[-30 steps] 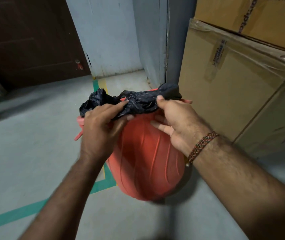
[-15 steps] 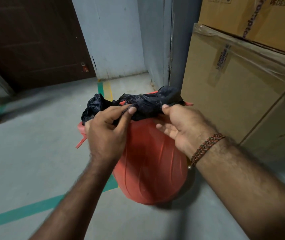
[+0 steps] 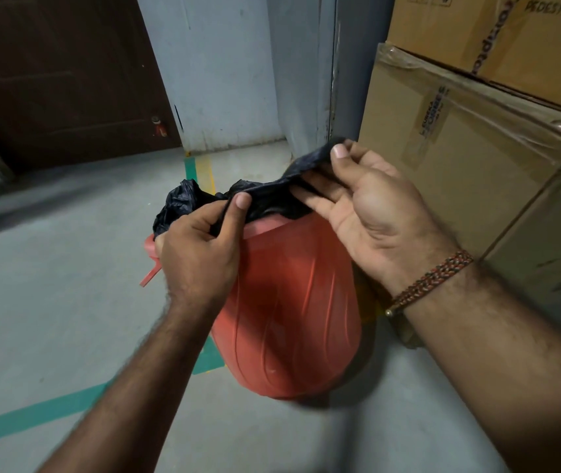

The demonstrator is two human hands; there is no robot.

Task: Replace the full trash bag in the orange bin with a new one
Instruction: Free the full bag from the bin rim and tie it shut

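Note:
An orange ribbed bin (image 3: 292, 308) stands on the grey floor in the middle of the view. A crumpled black trash bag (image 3: 268, 196) lies bunched over its rim. My left hand (image 3: 197, 250) grips the bag's near edge at the bin's left rim, thumb on top. My right hand (image 3: 364, 206) pinches a raised fold of the bag between thumb and fingers, above the bin's right side. The inside of the bin is hidden by the bag and my hands.
Stacked cardboard boxes (image 3: 470, 138) stand close on the right of the bin. A grey wall corner (image 3: 320, 73) rises behind it and a dark brown door (image 3: 60, 76) is at the back left. Green floor tape (image 3: 33, 414) runs across the grey floor.
My right hand has lifted its part of the bag up and to the right, stretching the fold. My left hand keeps its hold at the rim.

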